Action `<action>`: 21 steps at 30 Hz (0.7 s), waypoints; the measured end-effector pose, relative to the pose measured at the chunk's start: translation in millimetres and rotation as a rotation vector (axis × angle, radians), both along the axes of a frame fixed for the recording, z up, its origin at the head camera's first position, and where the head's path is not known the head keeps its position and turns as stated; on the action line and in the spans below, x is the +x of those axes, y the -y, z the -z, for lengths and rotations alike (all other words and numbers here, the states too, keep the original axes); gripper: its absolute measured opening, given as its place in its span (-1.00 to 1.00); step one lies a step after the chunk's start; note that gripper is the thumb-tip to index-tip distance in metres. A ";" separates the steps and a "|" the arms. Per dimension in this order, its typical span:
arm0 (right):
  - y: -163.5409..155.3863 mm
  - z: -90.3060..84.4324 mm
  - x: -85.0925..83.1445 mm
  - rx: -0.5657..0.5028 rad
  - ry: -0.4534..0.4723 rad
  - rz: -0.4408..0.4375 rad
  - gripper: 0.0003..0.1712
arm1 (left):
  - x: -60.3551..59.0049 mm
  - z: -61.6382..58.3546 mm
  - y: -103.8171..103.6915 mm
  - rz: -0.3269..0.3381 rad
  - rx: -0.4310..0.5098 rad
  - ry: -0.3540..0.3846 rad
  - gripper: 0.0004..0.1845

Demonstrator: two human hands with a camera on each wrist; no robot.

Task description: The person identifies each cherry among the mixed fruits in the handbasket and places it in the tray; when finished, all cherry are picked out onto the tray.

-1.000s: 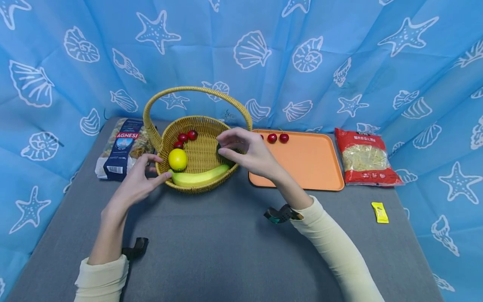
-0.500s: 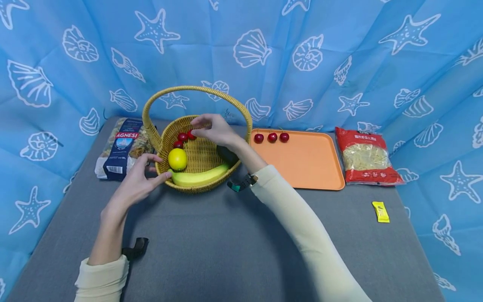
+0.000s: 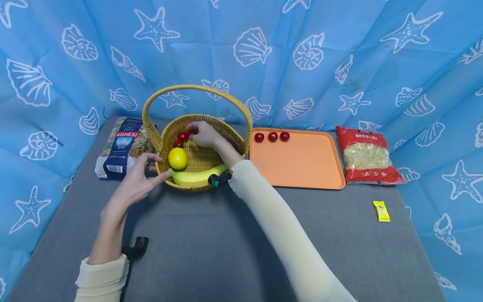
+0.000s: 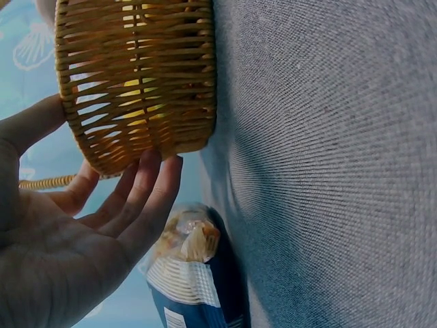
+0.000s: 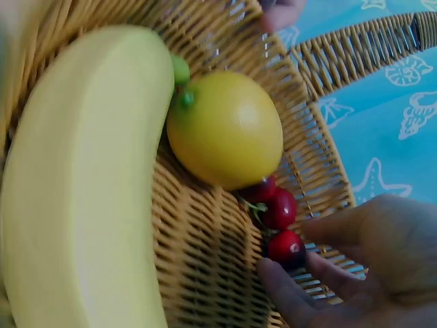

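Reaching hands at basket cherries

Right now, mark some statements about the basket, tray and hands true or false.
1. Three cherries lie on the tray. True.
2. The right hand reaches into the basket at its cherries. True.
3. The left hand lies flat on the pasta bag. False: its fingers touch the basket's outer wall.
4. The lemon sits on the tray. False: it is in the basket, beside the banana.
5. The tray is right of the basket. True.
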State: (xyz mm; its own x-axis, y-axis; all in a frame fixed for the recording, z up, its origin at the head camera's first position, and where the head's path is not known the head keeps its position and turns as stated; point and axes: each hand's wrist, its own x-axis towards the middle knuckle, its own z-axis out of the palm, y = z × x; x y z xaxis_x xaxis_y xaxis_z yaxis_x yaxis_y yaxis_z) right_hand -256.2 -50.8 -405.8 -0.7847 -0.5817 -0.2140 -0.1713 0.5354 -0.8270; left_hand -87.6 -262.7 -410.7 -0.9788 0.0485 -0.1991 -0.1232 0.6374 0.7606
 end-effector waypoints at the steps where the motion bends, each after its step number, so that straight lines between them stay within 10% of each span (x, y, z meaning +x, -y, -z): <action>1: 1.1 0.9 0.2 0.017 0.002 -0.008 -0.48 | -0.3 0.1 0.1 0.000 0.001 -0.001 -0.24; 11: 2.6 1.0 6.7 0.131 -0.019 0.007 -0.56 | 0.4 0.9 0.9 0.001 0.008 -0.009 -0.25; 21: -12.0 -14.7 17.9 -0.019 -0.092 -0.013 -0.63 | 0.5 0.5 1.0 0.003 0.007 -0.010 -0.25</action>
